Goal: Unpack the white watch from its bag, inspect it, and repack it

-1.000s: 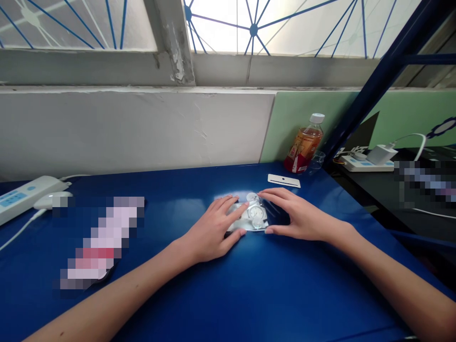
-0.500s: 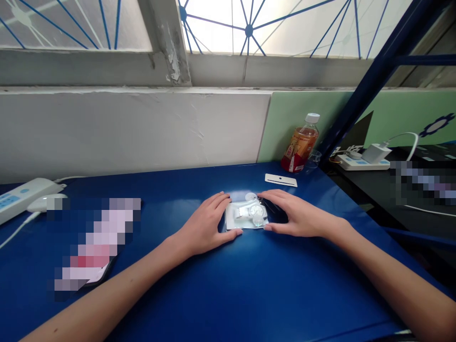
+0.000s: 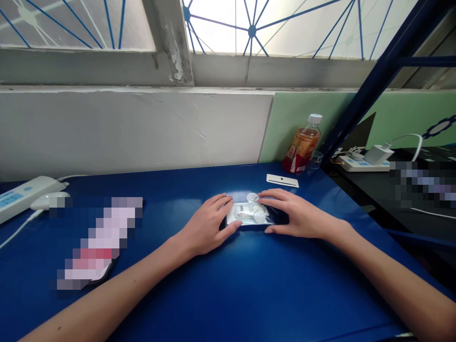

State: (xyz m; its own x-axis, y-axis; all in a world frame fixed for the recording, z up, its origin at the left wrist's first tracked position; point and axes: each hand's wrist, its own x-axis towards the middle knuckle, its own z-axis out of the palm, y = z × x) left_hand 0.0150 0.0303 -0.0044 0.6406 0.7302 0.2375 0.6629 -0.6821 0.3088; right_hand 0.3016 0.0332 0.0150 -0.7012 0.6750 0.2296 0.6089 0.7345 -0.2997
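Pouch [image 3: 249, 214] of clear plastic with small white parts inside lies flat on the blue table [image 3: 249, 289], about midway between its left and right edges and nearer the far edge than the near one. The left hand [image 3: 206, 228] rests palm down at the pouch's left end, fingers stretched out and loosely spread, their tips on the plastic and the thumb at its near left corner. The right hand [image 3: 297, 217] lies flat over the right end, fingers straight along the far side and the thumb along the near side; neither hand is closed around the pouch. Just beyond the right hand a thin white card [image 3: 282, 180] lies on the table, and a bottle [image 3: 303, 145] of amber drink with a white cap stands upright at the far right corner. A white power strip [image 3: 21, 195] sits at the table's left edge
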